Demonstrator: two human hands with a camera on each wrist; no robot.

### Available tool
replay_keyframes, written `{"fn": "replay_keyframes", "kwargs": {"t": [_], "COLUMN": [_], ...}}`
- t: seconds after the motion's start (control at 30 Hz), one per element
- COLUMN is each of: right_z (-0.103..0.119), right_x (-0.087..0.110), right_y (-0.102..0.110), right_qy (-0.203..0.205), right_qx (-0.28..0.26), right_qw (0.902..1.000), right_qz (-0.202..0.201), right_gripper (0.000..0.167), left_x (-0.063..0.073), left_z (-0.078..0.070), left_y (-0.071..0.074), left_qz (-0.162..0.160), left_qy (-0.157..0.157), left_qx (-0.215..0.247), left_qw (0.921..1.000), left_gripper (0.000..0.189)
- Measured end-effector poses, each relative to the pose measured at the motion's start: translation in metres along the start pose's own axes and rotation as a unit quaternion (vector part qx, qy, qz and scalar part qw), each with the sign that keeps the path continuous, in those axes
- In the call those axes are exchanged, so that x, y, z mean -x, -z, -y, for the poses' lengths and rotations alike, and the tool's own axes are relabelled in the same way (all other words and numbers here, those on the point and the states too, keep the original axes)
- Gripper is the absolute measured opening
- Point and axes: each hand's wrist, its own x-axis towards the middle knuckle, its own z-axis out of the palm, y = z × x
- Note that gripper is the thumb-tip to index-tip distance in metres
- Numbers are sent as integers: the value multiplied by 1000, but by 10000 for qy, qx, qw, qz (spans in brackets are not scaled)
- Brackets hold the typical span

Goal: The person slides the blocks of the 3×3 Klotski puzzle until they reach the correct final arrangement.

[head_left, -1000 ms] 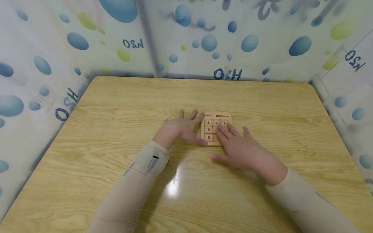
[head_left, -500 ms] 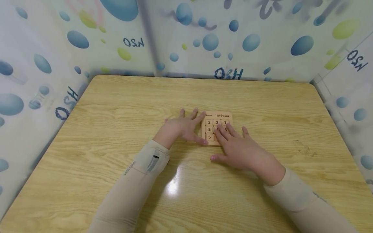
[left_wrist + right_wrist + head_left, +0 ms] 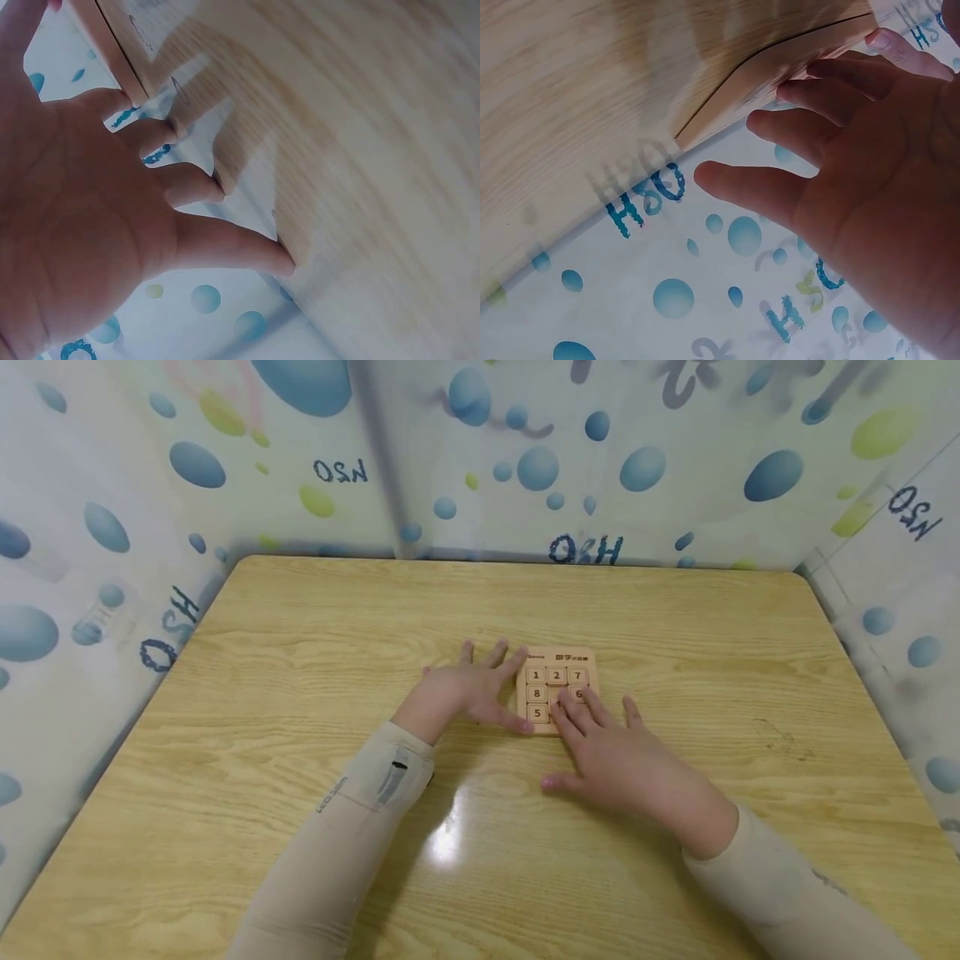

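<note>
A wooden number sliding puzzle (image 3: 564, 653) lies flat on the table, with tiles 1, 2, 7, 8, 6 and 5 readable. My left hand (image 3: 480, 693) is spread along its left side, index fingertip at the upper left corner and thumb tip at the lower left. In the left wrist view, the other fingers (image 3: 240, 244) reach down to the tabletop. Fairly straight fingers of my right hand (image 3: 618, 747) touch the tiles in the middle and lower part of the puzzle, hiding some. Its thumb is held out apart from the board, on the near side.
The wood-grain table (image 3: 315, 627) spreads around the puzzle, with a bright light reflection in front of it. A wall covering (image 3: 495, 468) with blue and green drop shapes borders the table at the back and both sides.
The right fingertips have slid toward the body from the middle row of the puzzle, uncovering the 6 tile. The left hand keeps its place at the left edge.
</note>
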Motion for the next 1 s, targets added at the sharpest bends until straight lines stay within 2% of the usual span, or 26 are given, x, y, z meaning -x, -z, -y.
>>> {"fn": "replay_keyframes", "kwargs": {"t": [0.7,1.0], "right_z": [5,-9], "right_x": [13,11], "right_y": [-2,5], "right_qy": [87,-114], "right_qx": [117,49], "right_qw": [9999,9999], "right_qz": [-29,-93], "right_gripper": [101,100], "left_x": [-1,0], "left_z": [0,1], "left_y": [-1,-1], "left_qz": [-47,-54], "left_qy": [28,7], "left_qx": [-12,32], "left_qw": [10000,10000], "left_gripper": [120,120]}}
